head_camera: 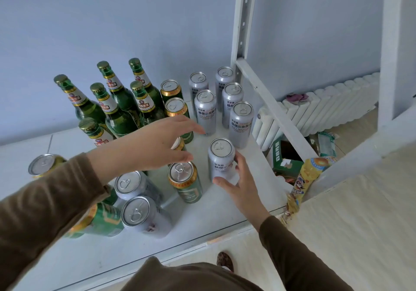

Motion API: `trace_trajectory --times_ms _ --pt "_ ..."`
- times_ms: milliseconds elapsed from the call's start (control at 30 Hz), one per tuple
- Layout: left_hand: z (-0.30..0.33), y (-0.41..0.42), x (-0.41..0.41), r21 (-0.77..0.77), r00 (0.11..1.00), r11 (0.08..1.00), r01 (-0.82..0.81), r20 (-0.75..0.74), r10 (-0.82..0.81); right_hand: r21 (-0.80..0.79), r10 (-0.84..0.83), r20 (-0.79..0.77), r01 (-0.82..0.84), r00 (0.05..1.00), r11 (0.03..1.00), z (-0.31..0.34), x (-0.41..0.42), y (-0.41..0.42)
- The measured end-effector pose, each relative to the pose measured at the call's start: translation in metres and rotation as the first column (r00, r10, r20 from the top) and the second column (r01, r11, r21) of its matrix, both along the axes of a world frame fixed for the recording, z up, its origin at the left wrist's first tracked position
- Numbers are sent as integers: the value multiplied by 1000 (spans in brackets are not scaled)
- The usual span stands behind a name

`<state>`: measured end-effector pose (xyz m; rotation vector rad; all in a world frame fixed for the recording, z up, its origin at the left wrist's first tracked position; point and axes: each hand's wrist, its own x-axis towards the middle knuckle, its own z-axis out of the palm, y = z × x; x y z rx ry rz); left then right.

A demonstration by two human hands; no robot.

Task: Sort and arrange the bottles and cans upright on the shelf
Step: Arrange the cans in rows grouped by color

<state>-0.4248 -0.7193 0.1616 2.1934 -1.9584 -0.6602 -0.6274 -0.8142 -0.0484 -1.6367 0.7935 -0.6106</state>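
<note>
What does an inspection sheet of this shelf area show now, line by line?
Surface: white shelf, bare patch near the front edge.
Job's things: green bottles upright at the back; silver cans upright in rows; several cans at front left lean or lie unsorted.
Clutter: snack packet hanging off the shelf's right edge.
Hands: right hand holds an upright silver can; left hand open, reaching over the green cans.
Cables: nothing seen.
Surroundings: white radiator, cardboard box on the floor.
</note>
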Motion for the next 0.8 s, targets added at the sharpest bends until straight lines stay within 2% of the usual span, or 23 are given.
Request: trace_trajectory --times_ms 100,267,533,667,800 --pt "-5 5 0 6 998 999 -46 -31 46 53 31 24 -32 999 998 -1 11 -1" --pt "-8 5 2 4 996 997 -75 -46 75 55 -9 12 9 1000 998 -3 14 -6" --pt "-10 1 7 -14 995 995 -96 -41 96 136 -166 38 160 985 978 6 -20 -45" --pt "-13 -1 11 -21 994 994 -103 -48 102 127 -215 40 208 976 970 5 -27 -61" --pt "-10 -1 20 -37 992 993 -112 -56 110 95 -183 18 181 983 979 4 -26 -60"
